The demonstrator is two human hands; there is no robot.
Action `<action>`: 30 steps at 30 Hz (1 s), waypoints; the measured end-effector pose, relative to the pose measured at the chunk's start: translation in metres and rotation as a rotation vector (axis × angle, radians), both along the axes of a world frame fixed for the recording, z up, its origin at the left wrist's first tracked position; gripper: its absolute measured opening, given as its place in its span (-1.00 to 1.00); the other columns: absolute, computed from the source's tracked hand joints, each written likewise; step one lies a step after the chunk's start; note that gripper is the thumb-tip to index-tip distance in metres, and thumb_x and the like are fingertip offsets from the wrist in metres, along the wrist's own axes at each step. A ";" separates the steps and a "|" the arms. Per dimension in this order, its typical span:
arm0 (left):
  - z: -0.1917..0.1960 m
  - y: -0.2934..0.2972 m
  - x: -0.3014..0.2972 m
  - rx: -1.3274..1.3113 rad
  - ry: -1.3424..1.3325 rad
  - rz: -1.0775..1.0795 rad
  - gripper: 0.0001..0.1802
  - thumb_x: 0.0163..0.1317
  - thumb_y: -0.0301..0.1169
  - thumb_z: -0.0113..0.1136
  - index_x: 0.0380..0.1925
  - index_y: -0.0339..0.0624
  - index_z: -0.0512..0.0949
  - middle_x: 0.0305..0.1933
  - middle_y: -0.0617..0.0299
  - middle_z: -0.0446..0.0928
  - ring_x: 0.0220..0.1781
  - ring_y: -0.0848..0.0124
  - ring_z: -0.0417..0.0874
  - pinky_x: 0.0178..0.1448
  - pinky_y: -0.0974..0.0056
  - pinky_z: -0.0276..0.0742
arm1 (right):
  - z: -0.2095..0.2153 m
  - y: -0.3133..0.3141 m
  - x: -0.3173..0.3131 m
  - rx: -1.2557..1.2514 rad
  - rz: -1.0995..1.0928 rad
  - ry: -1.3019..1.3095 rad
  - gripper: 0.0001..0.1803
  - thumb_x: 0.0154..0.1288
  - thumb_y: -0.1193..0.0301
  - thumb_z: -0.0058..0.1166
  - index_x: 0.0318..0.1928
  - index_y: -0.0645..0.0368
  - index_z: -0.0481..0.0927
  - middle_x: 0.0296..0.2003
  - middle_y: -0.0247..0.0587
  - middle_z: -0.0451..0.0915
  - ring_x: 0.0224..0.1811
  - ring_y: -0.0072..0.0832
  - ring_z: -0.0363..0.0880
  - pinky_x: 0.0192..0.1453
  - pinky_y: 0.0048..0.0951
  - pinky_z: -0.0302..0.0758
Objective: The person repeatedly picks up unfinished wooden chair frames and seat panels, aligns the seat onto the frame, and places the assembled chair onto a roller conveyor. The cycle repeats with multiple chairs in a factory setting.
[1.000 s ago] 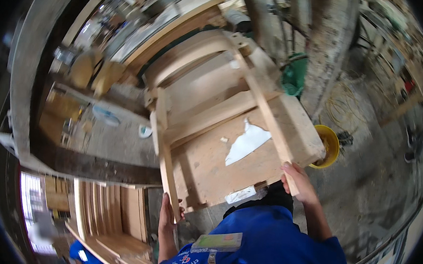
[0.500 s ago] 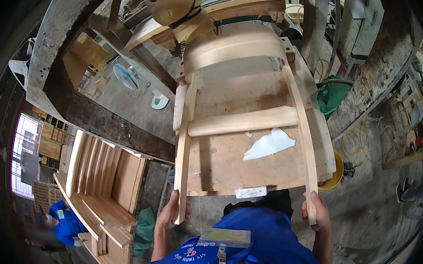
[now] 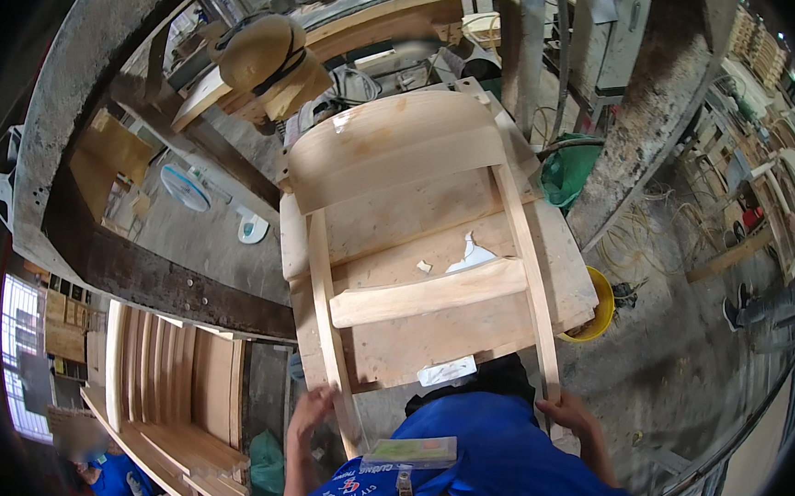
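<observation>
A pale wooden chair frame lies in front of me over a worn wooden work board (image 3: pixel 494 324). It has a broad curved back rail (image 3: pixel 400 151) at the far end, a cross rail (image 3: pixel 431 292) and two long side posts. My left hand (image 3: pixel 314 410) is closed at the near end of the left post (image 3: pixel 327 312). Around the near end of the right post (image 3: pixel 528 257), my right hand (image 3: pixel 572 414) has its fingers bent. A torn white scrap (image 3: pixel 472 256) rests on the board just beyond the cross rail.
Heavy metal beams (image 3: pixel 174 283) stand at the left and right. A yellow bucket (image 3: pixel 604 299) and a green bag (image 3: pixel 571 168) are right of the board. Curved wooden parts (image 3: pixel 154 369) are stacked at lower left, near a person in blue (image 3: pixel 118 482). A fan (image 3: pixel 185 187) stands beyond.
The chair frame has come nearer to me and its back rail is turned to show more of its face. The white scrap now shows beyond the cross rail. The whole view has shifted.
</observation>
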State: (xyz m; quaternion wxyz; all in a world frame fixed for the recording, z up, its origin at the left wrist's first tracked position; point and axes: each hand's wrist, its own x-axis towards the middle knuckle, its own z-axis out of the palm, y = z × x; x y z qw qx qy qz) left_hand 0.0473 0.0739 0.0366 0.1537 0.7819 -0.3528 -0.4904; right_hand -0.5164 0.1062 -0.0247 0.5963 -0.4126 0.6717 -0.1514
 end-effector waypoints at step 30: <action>-0.030 -0.116 -0.242 -0.497 0.176 0.052 -0.48 0.39 0.03 0.32 -0.20 -0.33 0.61 -0.29 0.15 0.58 -0.31 0.29 0.58 -0.22 0.12 0.53 | -0.003 0.111 -0.017 -0.304 -0.390 0.358 -0.48 0.17 -0.01 0.24 0.03 0.03 0.69 -0.15 0.06 0.75 -0.03 0.08 0.71 0.08 0.02 0.62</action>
